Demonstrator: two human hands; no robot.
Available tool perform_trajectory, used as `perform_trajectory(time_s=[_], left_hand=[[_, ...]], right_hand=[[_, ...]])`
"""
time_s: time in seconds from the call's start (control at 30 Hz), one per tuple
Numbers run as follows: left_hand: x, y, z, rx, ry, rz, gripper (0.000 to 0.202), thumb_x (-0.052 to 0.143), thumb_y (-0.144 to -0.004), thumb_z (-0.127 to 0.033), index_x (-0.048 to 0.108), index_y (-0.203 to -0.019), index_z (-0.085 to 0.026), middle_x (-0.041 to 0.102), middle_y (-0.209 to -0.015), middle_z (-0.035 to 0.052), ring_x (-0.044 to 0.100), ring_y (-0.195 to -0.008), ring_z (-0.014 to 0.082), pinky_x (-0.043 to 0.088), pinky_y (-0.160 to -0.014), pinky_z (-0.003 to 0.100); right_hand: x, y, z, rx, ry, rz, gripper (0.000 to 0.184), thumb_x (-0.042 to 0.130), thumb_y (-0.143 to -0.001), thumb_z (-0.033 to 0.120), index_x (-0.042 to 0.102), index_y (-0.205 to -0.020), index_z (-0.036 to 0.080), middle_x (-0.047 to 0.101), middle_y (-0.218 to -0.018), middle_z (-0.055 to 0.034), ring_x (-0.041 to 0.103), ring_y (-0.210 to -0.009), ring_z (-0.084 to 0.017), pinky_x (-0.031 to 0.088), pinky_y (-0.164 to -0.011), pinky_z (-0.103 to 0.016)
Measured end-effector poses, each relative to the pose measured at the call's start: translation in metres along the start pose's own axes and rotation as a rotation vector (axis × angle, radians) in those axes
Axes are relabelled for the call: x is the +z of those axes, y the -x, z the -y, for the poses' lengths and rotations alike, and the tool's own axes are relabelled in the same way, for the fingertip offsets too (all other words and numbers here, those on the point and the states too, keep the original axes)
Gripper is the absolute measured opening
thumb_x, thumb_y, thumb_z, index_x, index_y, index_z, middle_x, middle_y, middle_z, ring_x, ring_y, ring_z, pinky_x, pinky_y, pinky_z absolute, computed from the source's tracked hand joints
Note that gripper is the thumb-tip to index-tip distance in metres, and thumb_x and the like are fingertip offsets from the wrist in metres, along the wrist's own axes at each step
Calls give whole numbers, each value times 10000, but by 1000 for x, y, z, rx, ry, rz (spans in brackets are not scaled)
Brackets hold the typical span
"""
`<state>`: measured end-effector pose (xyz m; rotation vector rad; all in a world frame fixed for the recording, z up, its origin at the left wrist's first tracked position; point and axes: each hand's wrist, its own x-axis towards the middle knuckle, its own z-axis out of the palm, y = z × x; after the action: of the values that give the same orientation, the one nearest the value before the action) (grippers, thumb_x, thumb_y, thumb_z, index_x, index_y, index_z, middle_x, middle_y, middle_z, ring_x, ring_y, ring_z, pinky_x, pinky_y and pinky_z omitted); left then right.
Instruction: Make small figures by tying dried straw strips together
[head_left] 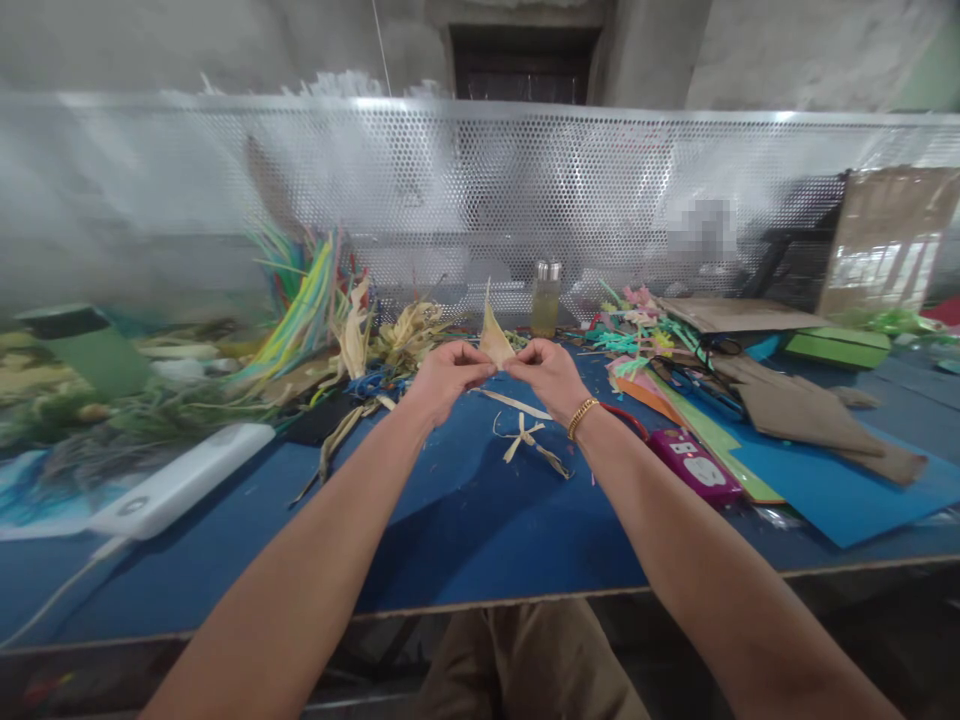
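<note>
A pale dried husk piece (495, 340) stands pointed-end up above the far middle of the blue table (465, 520), pinched at its base from both sides. The left hand (448, 375) and right hand (549, 372) each have fingers curled closed on it. On the table just near of them lie tied husk strips (529, 440); a pink device (694, 465) lies to the right, a white power bank (180, 480) to the left.

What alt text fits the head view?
The left hand and right hand pinch a pale dried husk piece upright above a blue table. Husk strips lie beneath; a white power bank sits left, a small bottle behind, coloured paper scraps right.
</note>
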<state>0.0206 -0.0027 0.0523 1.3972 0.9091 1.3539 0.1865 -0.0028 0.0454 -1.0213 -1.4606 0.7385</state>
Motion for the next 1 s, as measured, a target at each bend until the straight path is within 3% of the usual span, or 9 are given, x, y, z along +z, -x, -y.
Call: perform_trajectory(time_s=[0.3,0.5,0.67,1.0], left_hand=[[1,1,-1,-57,82,14,216,808,-518,-177,627,-635,-163,630,-645,-5,585,-604,105,462,-606,247],[-1,2,-5,-146,138,32,209,805,-533,-158,707,-717,-143,683,-689,45,621,-639,131,493,-649,276],[-3,1,-9,-153,130,69,300,817,-554,-164,730,-838,-121,695,-753,62,619,-658,124,501,-681,282],[-3,1,-7,20,-57,26,273,817,-592,-245,692,-824,-173,629,-705,3,574,-634,104,468,-637,257]], right_hand=[[3,-1,1,-34,-242,90,173,704,-617,259,575,-710,191,585,-645,34,531,-616,-102,469,-651,-266],[-3,-1,6,-34,-189,131,178,753,-629,290,690,-752,177,705,-785,-34,631,-747,-151,512,-766,-322],[-7,-1,7,-82,-131,203,226,738,-660,257,731,-875,189,733,-850,-42,646,-765,-152,513,-746,-309],[-4,-2,4,-174,-13,104,152,700,-735,317,732,-825,199,717,-784,-30,626,-702,-143,502,-676,-287]])
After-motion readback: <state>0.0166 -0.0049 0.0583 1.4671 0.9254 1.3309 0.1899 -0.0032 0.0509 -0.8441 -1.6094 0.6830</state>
